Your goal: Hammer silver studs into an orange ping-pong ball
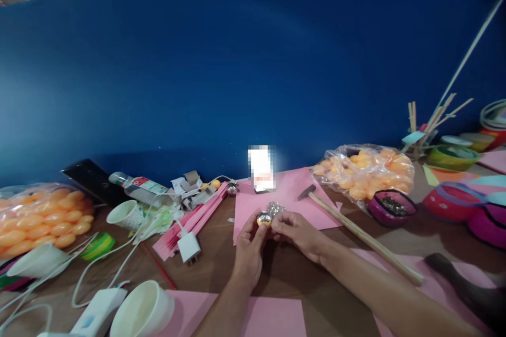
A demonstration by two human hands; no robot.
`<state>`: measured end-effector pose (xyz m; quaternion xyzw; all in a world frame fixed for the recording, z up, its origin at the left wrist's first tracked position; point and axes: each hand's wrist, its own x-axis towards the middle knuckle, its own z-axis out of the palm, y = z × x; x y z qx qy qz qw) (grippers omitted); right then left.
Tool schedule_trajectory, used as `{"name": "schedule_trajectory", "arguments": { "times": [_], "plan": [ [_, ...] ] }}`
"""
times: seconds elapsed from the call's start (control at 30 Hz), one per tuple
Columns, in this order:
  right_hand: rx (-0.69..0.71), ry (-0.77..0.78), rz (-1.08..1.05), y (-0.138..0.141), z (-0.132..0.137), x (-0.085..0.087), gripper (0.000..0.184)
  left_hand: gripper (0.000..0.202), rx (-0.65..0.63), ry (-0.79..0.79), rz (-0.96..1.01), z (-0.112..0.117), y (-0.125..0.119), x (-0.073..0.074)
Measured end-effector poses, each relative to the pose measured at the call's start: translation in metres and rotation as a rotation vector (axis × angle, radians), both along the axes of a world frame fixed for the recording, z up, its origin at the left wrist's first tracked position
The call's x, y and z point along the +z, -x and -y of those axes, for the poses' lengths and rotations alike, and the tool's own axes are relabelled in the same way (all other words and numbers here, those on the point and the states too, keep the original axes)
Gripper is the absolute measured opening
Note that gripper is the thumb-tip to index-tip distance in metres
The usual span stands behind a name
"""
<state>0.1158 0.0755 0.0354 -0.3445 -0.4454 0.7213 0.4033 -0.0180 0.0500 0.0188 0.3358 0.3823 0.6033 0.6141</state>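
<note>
In front of me, my left hand (250, 245) grips a small ball (264, 218) between thumb and fingers. Its upper side looks shiny silver and a strip of orange shows below. My right hand (296, 231) is closed in a pinch right beside the ball; what its fingertips hold, if anything, is too small to make out. Just behind both hands, a heap of small shiny silver pieces (276, 207) lies on a pink sheet (292, 181). A hammer (366, 237) with a wooden handle rests to the right of my hands.
Bags of orange balls (367, 168) stand at right and far left. A purple bowl (391, 208) contains small metal pieces. A white charger (188, 246), cables, a bottle (138, 187) and white cups (142, 310) crowd the left. A blue partition (237, 63) rises behind.
</note>
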Motion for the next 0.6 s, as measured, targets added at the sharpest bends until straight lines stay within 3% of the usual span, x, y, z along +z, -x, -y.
{"name": "schedule_trajectory", "arguments": {
  "times": [0.6],
  "plan": [
    [-0.095,0.028,-0.006,0.0019,0.0004,-0.0016,0.030,0.056,0.038,0.001,-0.037,-0.0006,-0.0001,-0.0005]
  ]
}}
